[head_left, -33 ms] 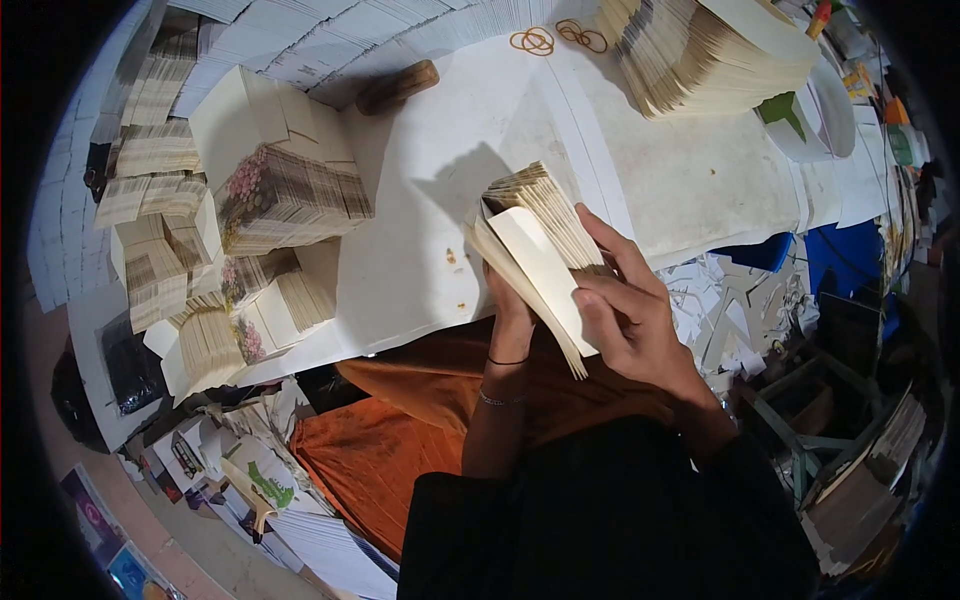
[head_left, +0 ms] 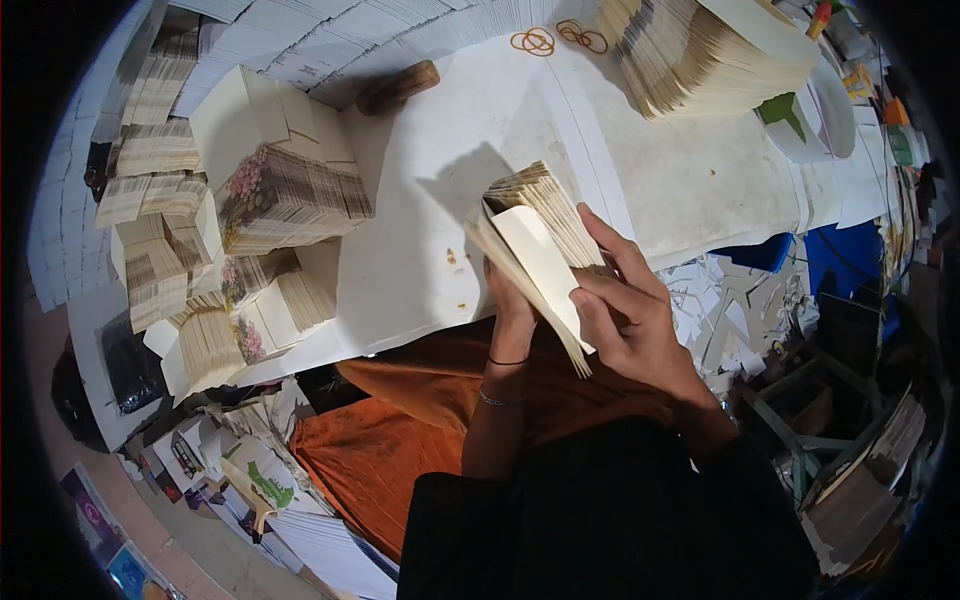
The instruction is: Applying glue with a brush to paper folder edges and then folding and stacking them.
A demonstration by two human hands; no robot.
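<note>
Above the near edge of the table I hold a bundle of cream folded papers that look like envelopes, tilted, with its layers fanned at the top. A wider pale flap lies across its near face, parted from the sheets on the left. My left hand is closed on the bundle from below and the left, its fingers mostly hidden behind the paper. On the right side, my right hand grips the bundle's edge, with the thumb near the flap and the fingers bent along the layers.
Stacks of cream papers with a pink flower print stand at the left. A larger cream stack is at the back right. Near the back lie a brown wooden block and rubber bands. Paper scraps lie below the table's right side.
</note>
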